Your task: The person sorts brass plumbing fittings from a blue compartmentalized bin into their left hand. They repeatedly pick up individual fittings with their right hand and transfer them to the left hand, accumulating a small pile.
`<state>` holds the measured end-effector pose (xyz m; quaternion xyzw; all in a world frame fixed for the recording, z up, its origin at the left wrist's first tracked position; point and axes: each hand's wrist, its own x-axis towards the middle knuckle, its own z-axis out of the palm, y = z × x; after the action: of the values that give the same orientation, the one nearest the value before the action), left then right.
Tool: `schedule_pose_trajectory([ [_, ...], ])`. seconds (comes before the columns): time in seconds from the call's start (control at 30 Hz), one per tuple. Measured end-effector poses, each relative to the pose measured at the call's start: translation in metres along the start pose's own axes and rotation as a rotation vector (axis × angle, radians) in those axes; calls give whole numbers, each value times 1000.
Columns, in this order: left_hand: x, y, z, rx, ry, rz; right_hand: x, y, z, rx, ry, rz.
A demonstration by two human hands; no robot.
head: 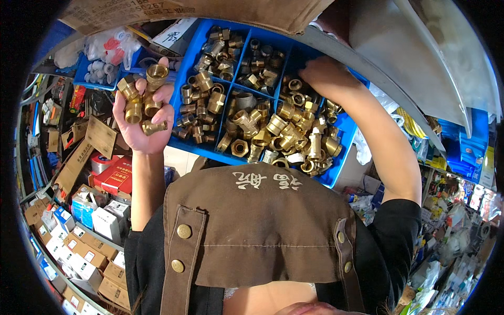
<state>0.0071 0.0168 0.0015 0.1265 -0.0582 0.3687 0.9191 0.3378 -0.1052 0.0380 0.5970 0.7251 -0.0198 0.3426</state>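
Note:
Several brass pipe fittings [134,112] lie in my left hand [143,126], palm up, fingers curled around and between them, left of the blue divided plastic bin [197,146]. My right hand [323,76] reaches into the bin's back right compartment; its fingers are in shadow, so what they touch cannot be told. Brass tees and elbows [289,136] fill the large front compartment. Smaller threaded fittings [201,108] sit in the left compartments, and darker fittings [264,63] in the back middle one.
A cardboard box [197,15] overhangs the bin's back edge. A curved grey shelf edge [393,90] runs above my right forearm. White plastic fittings [100,73] fill a small blue bin at left. Cardboard boxes [88,252] stand on shelves at lower left; bagged goods [453,236] crowd the right.

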Motion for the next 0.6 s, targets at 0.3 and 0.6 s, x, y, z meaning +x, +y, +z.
schedule_pose_trajectory([
  [0.3,3,-2,0,-10,27,-20,-45,-8,29,254,599,333],
  [0.6,1,1,3,-4,50,-26,-51,-47,-53,1149,582,-47],
])
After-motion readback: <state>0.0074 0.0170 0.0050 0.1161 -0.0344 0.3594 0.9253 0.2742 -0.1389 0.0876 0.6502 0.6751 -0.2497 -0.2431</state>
